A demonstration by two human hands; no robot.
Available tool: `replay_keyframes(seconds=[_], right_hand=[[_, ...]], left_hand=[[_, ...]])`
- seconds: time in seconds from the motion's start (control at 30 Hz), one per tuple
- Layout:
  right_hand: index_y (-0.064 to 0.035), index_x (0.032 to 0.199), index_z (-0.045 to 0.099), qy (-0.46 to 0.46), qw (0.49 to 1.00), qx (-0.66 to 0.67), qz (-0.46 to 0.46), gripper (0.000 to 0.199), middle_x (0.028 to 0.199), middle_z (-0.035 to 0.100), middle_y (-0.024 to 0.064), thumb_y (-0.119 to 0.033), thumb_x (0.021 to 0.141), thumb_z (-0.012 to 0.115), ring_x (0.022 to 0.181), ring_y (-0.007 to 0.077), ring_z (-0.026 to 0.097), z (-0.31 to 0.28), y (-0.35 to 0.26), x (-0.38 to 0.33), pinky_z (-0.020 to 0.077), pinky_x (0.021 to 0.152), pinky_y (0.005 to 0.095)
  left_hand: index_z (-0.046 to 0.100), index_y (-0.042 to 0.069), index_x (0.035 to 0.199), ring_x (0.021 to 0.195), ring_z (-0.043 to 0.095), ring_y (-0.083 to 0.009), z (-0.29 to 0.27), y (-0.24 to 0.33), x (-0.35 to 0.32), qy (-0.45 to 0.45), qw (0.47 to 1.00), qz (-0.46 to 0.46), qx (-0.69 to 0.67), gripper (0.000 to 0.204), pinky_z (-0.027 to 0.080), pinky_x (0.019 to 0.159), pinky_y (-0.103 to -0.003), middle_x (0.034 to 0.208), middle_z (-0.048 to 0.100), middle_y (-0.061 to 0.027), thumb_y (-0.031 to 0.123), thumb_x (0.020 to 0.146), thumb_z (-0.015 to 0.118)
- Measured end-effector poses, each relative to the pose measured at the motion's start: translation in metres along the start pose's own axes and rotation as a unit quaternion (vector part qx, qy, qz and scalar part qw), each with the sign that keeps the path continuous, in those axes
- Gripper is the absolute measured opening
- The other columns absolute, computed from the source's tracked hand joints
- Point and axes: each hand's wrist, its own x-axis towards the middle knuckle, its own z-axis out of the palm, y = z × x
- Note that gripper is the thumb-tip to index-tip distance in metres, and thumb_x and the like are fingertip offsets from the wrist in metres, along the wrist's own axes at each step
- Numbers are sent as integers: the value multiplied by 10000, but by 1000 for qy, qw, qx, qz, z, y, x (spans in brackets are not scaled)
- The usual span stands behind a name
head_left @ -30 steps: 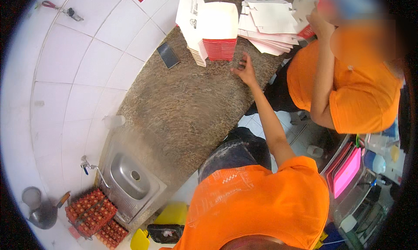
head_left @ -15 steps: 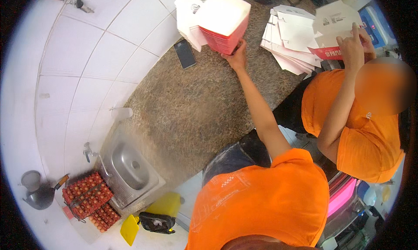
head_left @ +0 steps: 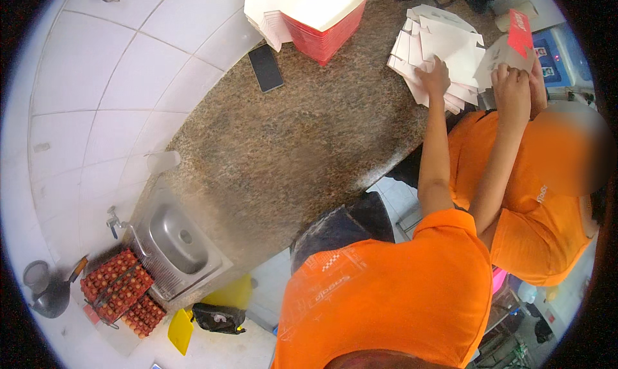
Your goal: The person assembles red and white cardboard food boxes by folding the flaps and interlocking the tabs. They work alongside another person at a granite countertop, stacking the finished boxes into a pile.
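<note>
A: Surface: a speckled brown granite counter (head_left: 290, 144) against a white tiled wall (head_left: 96, 79). What is at the left end?

B: A small steel sink (head_left: 177, 240) is set into the near left corner. Trays of reddish-brown eggs (head_left: 119, 292) and a dark metal kettle (head_left: 45, 292) lie beyond that corner, lower down.

A: Far edge, centre?

B: A flat black phone (head_left: 265, 67) lies face up. Just right of it is a nested stack of red cartons with white insides (head_left: 325, 15).

A: And the hands?

B: The right hand (head_left: 434, 76) reaches to the far right end of the counter. It lies palm down on a fanned pile of flat white cardboard blanks (head_left: 450, 47), fingers on the top sheet. I cannot tell whether it pinches a sheet or only presses. The left hand is out of sight.

A: Further right?

B: A co-worker's hands (head_left: 515, 79) are just beside the pile, closed on a part-folded red and white carton (head_left: 518, 31) held above the counter's right edge.
</note>
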Motion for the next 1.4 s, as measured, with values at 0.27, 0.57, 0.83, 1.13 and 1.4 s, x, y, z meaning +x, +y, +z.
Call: replay_keyframes(seconds=[0.27, 0.57, 0.83, 1.13, 1.4], right_hand=[[-197, 1216, 733, 29, 999, -36, -5, 353, 866, 757, 137, -370, 913, 682, 791, 342, 743, -18, 39, 36, 586, 733, 457], [-70, 1103, 773, 146, 955, 203, -161, 235, 883, 766, 125, -128, 881, 724, 741, 255, 746, -159, -113, -109, 583, 677, 361], [-89, 1097, 730, -207, 793, 469, -329, 268, 923, 745, 125, -114, 831, 710, 825, 305, 726, -247, -219, -293, 591, 740, 418], [-55, 1214, 691, -308, 752, 495, -307, 333, 1287, 649, 196, -220, 925, 702, 1320, 401, 523, -231, -183, -317, 373, 1141, 499], [37, 1284, 648, -464, 680, 566, 49, 409, 1128, 726, 93, -182, 950, 738, 987, 163, 673, -220, -144, -259, 535, 868, 306]], left_hand=[[650, 89, 1276, 1128, 674, -289, -8, 6, 1, -2, 999, 29, 20, 450, 533, 944, -408, 1321, 645, -168, 309, 892, 732], [649, 93, 1279, 1123, 683, -301, -41, 34, 14, -18, 984, 143, 107, 469, 539, 937, -414, 1326, 645, -177, 317, 878, 746], [333, 69, 1572, 1343, 522, -333, -65, 181, 131, -203, 683, 397, -578, 794, 439, 1086, -499, 1517, 481, -178, 519, 975, 597], [593, -84, 1282, 1059, 688, -292, -49, 159, 177, -39, 798, 273, -536, 436, 571, 925, -412, 1195, 685, -167, 35, 880, 713], [437, -94, 1450, 1304, 549, -318, -47, 117, 152, 77, 777, 325, -533, 715, 451, 1093, -413, 1407, 549, -243, 197, 897, 786]])
